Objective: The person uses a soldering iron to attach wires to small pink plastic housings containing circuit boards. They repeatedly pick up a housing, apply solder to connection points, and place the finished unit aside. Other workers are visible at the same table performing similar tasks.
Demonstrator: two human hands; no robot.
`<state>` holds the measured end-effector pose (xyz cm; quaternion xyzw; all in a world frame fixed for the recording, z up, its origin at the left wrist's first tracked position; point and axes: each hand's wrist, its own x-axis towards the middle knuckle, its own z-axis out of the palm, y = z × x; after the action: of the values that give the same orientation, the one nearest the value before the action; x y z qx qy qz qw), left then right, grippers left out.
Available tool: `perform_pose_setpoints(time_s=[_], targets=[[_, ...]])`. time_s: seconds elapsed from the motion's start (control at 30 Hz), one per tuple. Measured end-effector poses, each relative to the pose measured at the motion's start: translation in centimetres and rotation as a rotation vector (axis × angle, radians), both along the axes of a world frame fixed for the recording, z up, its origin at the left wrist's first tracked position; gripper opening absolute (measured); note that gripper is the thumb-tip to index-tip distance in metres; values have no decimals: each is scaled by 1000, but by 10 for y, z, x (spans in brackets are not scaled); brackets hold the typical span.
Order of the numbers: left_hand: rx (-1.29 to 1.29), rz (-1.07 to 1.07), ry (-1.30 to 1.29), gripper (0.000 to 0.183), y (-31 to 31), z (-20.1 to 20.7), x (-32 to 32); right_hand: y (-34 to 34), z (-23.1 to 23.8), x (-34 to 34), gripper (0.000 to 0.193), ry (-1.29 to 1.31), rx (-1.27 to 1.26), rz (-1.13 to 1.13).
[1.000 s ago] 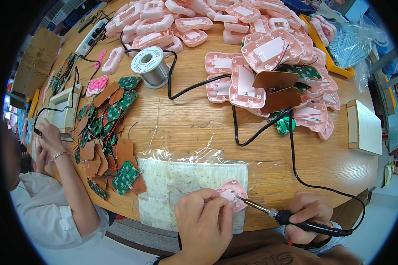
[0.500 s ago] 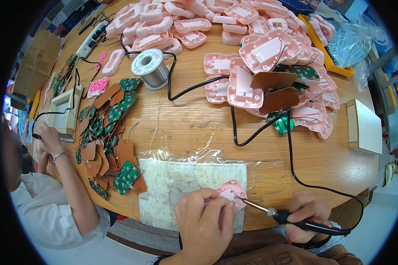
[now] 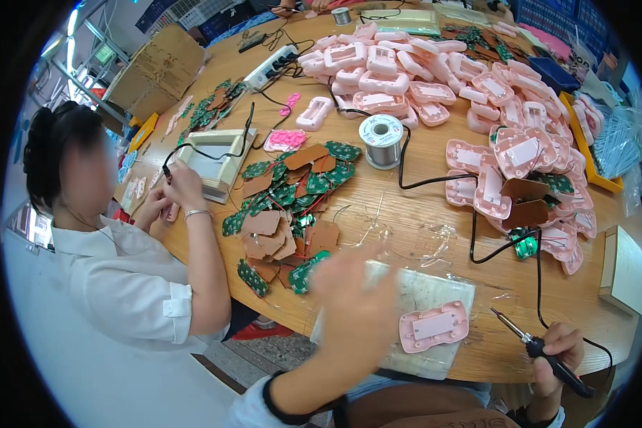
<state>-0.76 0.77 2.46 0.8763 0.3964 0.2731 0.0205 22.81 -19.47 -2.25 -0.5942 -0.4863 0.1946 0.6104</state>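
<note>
My right hand [image 3: 565, 349] grips a soldering iron [image 3: 563, 376] by its black handle, its metal tip pointing up and left over the table's front right. On a pale work mat [image 3: 428, 285] lies a pink plastic shell half [image 3: 449, 341], hollow side up with a white rectangle in its middle. Neither hand touches that shell. My left hand [image 3: 357, 303] is raised over the mat's left part, close to a heap of green and brown circuit boards [image 3: 278, 242] with red wires. Motion smears its fingers, so whether it holds anything is unclear.
A solder spool [image 3: 382, 146] stands behind the mat. Pink shells [image 3: 385, 82] are piled at the back; more shells with boards [image 3: 493, 192] sit at right. The iron's black cord [image 3: 540, 285] crosses the table. A pale box [image 3: 624, 271] stands far right. A co-worker [image 3: 135, 271] works at left.
My left hand has let go of the pink shell and moved up-left toward the circuit boards. The soldering iron has come away from the shell to the right. The view has swung leftward.
</note>
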Motion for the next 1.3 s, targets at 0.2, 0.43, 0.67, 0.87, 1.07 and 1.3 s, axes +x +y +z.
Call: perform_pose_setpoints(time_s=[0.2, 0.43, 0.67, 0.87, 1.07, 1.3], targets=[[-144, 315, 230, 31, 28, -5, -87, 3, -4, 1, 31, -34, -19, 17], [-190, 324, 161, 32, 31, -6, -98, 12, 6, -8, 34, -98, 7, 35], [-349, 312, -321, 15, 22, 8, -98, 18, 20, -13, 29, -43, 103, -11], [-69, 455, 142, 32, 11, -20, -98, 26, 27, -20, 27, -8, 146, -22], [-722, 539, -506, 27, 23, -22, -117, 21, 24, -14, 28, -33, 132, -48], [-1077, 120, -995, 26, -19, 29, -74, 30, 46, -24, 60, 230, -55, 209]])
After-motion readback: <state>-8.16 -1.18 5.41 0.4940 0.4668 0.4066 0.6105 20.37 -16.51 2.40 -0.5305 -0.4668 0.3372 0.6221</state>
